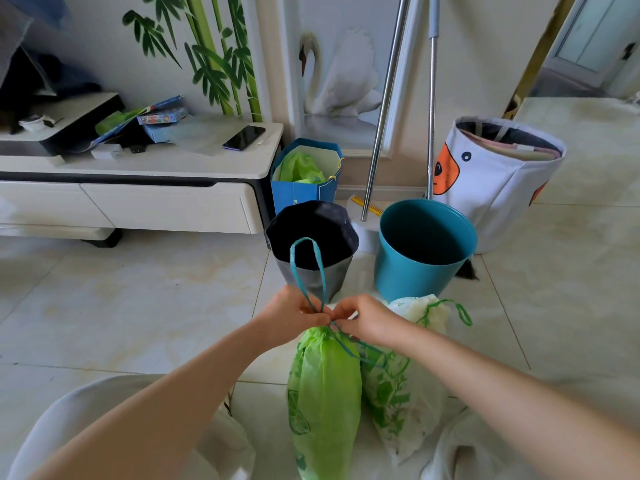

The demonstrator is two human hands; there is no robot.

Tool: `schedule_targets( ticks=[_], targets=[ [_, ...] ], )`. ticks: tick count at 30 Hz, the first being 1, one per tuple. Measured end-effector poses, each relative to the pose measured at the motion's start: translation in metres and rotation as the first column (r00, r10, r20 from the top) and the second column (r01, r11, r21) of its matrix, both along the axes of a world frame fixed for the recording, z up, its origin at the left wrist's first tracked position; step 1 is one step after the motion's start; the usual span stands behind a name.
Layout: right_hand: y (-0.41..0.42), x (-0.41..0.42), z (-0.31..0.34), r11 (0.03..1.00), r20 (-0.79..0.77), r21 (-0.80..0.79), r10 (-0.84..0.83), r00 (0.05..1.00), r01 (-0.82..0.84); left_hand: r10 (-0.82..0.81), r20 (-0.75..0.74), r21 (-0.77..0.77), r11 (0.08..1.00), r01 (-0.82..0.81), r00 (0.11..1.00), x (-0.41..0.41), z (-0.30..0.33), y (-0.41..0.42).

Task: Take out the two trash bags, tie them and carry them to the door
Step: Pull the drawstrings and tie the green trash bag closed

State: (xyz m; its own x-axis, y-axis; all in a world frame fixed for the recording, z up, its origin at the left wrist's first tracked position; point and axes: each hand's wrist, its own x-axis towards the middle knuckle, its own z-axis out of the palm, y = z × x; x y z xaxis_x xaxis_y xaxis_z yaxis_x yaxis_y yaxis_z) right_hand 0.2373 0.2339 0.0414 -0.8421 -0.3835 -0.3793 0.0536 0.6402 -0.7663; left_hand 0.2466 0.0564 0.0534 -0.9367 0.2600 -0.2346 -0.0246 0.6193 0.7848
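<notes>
A green trash bag [323, 393] stands on the floor in front of me, its mouth gathered shut. My left hand [292, 315] and my right hand [363, 320] both pinch its blue drawstring [308, 265] just above the bag's neck, and a loop of the string stands up over my left hand. A white trash bag with green print [405, 393] lies against the green bag's right side, with its green drawstring [460, 311] loose beside my right hand. Behind the bags stand a dark grey bin [311, 233] and a teal bin [424, 247], both without bags.
A white TV cabinet [138, 199] with a phone [244, 137] fills the left. A blue paper bag [304, 178] holds green plastic. Two mop poles [384, 98] lean on the wall. A white fabric basket [495, 178] stands at the right, with a doorway [588, 46] beyond it.
</notes>
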Motion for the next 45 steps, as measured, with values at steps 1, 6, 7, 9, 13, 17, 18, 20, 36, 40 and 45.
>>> schedule_targets(
  ticks=[1,6,7,9,13,17,18,20,36,40,45],
  targets=[
    [0.000,-0.001,-0.001,1.000,0.005,-0.006,-0.010,1.000,0.010,-0.003,-0.042,-0.017,1.000,0.002,0.999,-0.001,-0.002,0.000],
    [-0.001,0.000,0.001,0.999,0.053,-0.029,-0.038,0.998,0.039,0.057,-0.203,-0.063,0.995,-0.071,0.978,-0.005,-0.009,0.003],
    [0.000,-0.001,0.001,0.998,0.048,-0.035,-0.042,0.998,0.044,0.042,-0.241,-0.112,0.991,-0.070,0.970,-0.005,-0.010,0.003],
    [-0.001,0.000,0.002,0.998,0.033,-0.034,-0.047,0.998,0.048,-0.040,-0.324,-0.228,0.973,-0.037,0.945,-0.004,-0.008,0.002],
    [-0.004,0.002,0.007,0.996,0.036,-0.054,-0.064,0.997,0.066,-0.190,-0.405,-0.392,0.920,0.017,0.894,0.003,-0.007,0.004],
    [-0.002,-0.001,0.007,0.993,0.077,-0.053,-0.099,0.992,0.103,-0.258,-0.446,-0.437,0.899,0.044,0.857,0.006,-0.010,0.005],
    [-0.002,-0.001,0.007,0.992,0.076,-0.044,-0.113,0.991,0.117,-0.262,-0.444,-0.428,0.902,0.053,0.857,0.006,-0.011,0.005],
    [-0.002,-0.001,0.005,0.988,0.090,-0.051,-0.141,0.986,0.146,-0.264,-0.433,-0.409,0.910,0.073,0.862,0.007,-0.013,0.005],
    [-0.006,-0.006,0.014,0.960,-0.046,-0.172,-0.232,0.972,0.221,0.020,-0.267,-0.048,0.998,-0.034,0.963,-0.005,-0.012,0.003],
    [0.000,-0.009,0.022,0.996,-0.237,0.082,-0.008,0.971,0.028,0.016,-0.244,-0.070,0.997,-0.034,0.970,-0.006,-0.013,0.002],
    [0.010,-0.013,0.042,0.932,-0.444,0.360,0.135,0.886,0.038,0.061,-0.195,-0.031,0.997,-0.068,0.979,-0.008,-0.010,0.000]
  ],
)
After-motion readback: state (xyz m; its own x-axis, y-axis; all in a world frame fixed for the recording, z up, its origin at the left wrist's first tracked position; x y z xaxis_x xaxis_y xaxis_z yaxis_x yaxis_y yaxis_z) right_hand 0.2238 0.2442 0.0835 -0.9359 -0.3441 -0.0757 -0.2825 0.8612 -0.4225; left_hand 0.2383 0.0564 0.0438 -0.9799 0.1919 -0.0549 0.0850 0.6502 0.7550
